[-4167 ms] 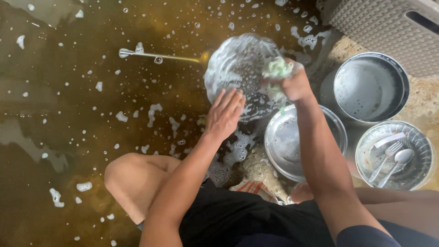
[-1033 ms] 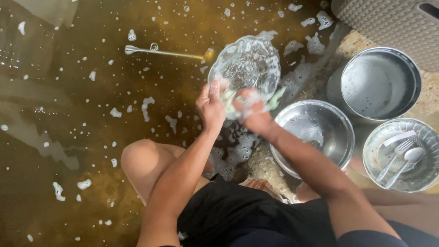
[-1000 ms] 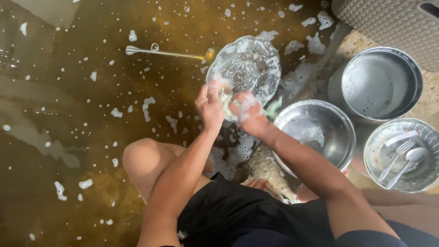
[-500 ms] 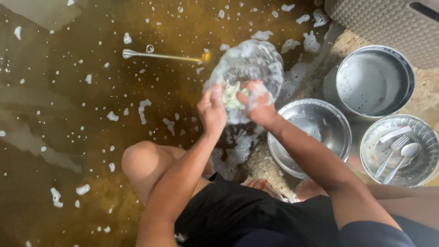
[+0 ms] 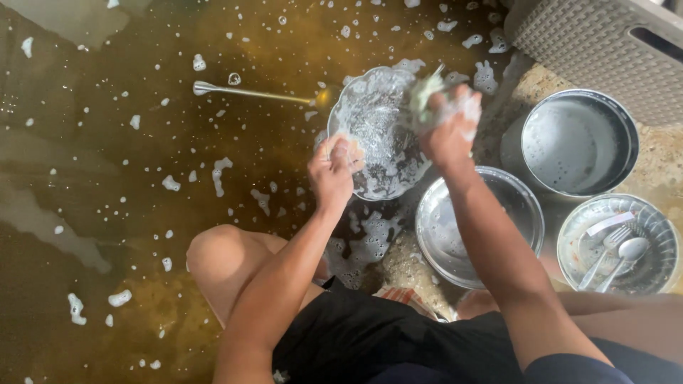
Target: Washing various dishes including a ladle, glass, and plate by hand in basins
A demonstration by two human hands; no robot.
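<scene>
left fingers (image 5: 340,151) gripping glass plate (image 5: 377,135), right fingers (image 5: 455,107) clenching sponge (image 5: 425,91)

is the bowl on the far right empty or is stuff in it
Not empty. The shallow metal bowl at the far right holds a fork and a spoon, lying side by side.

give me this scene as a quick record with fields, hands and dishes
left hand: grips the near rim of the soapy glass plate
right hand: presses a green sponge on the plate's far side
steel bowl: under the right forearm
steel pot: by the grey basket
cutlery bowl: fork and spoon inside
ground: foamy brown water, a ladle in it
</scene>
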